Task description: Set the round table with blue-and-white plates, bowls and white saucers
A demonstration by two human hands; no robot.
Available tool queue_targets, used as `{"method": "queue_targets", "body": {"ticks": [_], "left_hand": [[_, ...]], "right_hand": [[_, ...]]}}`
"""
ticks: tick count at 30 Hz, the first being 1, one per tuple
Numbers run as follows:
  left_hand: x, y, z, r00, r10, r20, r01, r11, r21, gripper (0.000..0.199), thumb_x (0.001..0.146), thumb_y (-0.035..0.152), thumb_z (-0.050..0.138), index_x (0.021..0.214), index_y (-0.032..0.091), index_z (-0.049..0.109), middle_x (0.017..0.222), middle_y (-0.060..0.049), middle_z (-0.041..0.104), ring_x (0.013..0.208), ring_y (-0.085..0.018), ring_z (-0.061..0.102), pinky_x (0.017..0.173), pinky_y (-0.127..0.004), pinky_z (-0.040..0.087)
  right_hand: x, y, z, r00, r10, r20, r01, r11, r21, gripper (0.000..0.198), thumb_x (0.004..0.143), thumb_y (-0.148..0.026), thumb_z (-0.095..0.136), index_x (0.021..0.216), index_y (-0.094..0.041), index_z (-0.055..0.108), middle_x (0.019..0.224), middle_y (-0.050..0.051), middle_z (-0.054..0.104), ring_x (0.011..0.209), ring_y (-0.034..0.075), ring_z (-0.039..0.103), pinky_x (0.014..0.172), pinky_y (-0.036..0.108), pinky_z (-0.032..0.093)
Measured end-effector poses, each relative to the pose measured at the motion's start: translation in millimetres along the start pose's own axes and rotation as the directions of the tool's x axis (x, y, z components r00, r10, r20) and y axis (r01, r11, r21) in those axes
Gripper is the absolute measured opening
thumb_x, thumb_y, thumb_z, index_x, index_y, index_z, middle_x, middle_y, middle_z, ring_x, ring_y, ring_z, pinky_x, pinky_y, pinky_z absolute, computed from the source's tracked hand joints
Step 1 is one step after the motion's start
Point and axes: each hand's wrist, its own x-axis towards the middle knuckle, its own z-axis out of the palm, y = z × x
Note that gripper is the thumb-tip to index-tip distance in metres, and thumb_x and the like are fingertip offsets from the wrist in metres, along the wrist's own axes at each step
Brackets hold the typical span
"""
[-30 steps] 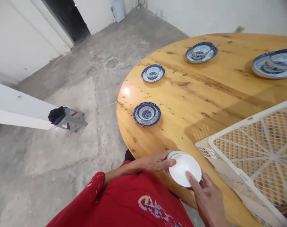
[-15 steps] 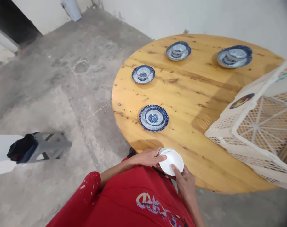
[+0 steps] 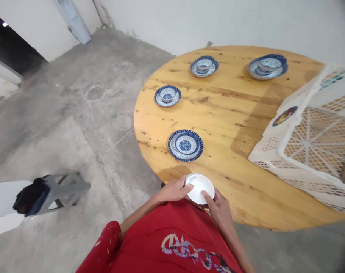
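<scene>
A small white bowl (image 3: 200, 186) is held close to my body at the table's near edge, its inside facing up. My left hand (image 3: 175, 189) grips its left rim with the thumb over the edge. On the right side my right hand (image 3: 218, 207) holds it too, thumb resting inside. The fingers of both hands are partly hidden under the bowl; whether more than one bowl is stacked there I cannot tell. Just beyond lies a blue-patterned plate (image 3: 185, 156) with a smaller patterned dish (image 3: 185, 145) on it.
On the round wooden table (image 3: 217, 125), bowls sit on plates at the left (image 3: 167, 102), the back (image 3: 204, 73) and the back right (image 3: 267, 76). A white plastic crate (image 3: 270, 151) stands at the right. A grey stool (image 3: 67, 185) with dark cloth (image 3: 32, 195) is on the floor.
The camera view has shifted slightly. Both hands still hold the white bowl in nearly the same place, and the plates on the table have not been moved.
</scene>
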Motion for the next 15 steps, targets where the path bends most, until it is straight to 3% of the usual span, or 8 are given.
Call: {"method": "queue_targets", "body": {"ticks": [6, 10, 15], "left_hand": [[3, 20, -14, 1.000, -0.002, -0.027, 0.003, 0.999, 0.050, 0.047, 0.098, 0.045, 0.037, 0.131, 0.015, 0.052, 0.107, -0.013, 0.073, 0.101, -0.028, 0.069, 0.093, -0.041, 0.051], [15, 37, -10, 0.997, 0.046, -0.061, -0.046, 0.999, 0.005, 0.040, 0.097, 0.041, 0.039, 0.124, 0.015, 0.055, 0.099, -0.010, 0.072, 0.087, -0.024, 0.068, 0.086, -0.038, 0.053], [33, 54, 2, 0.995, 0.020, -0.098, -0.022, 1.000, -0.015, 0.033, 0.094, 0.035, 0.043, 0.118, 0.015, 0.057, 0.098, -0.008, 0.070, 0.083, -0.020, 0.067, 0.081, -0.033, 0.053]], "right_hand": [[7, -17, -5, 0.999, -0.043, 0.016, 0.043, 0.999, 0.004, 0.069, 0.069, -0.065, 0.062, 0.112, -0.010, 0.066, 0.089, 0.012, 0.075, 0.068, 0.028, 0.071, 0.047, 0.031, 0.052], [14, -20, -21, 0.995, -0.090, -0.035, 0.090, 0.996, 0.003, 0.070, 0.069, -0.064, 0.063, 0.113, -0.010, 0.067, 0.085, 0.011, 0.075, 0.062, 0.026, 0.069, 0.049, 0.031, 0.052], [22, -17, -41, 0.989, -0.119, -0.090, 0.115, 0.992, -0.051, 0.071, 0.070, -0.067, 0.059, 0.113, -0.011, 0.069, 0.080, 0.010, 0.074, 0.066, 0.028, 0.070, 0.054, 0.032, 0.053]]}}
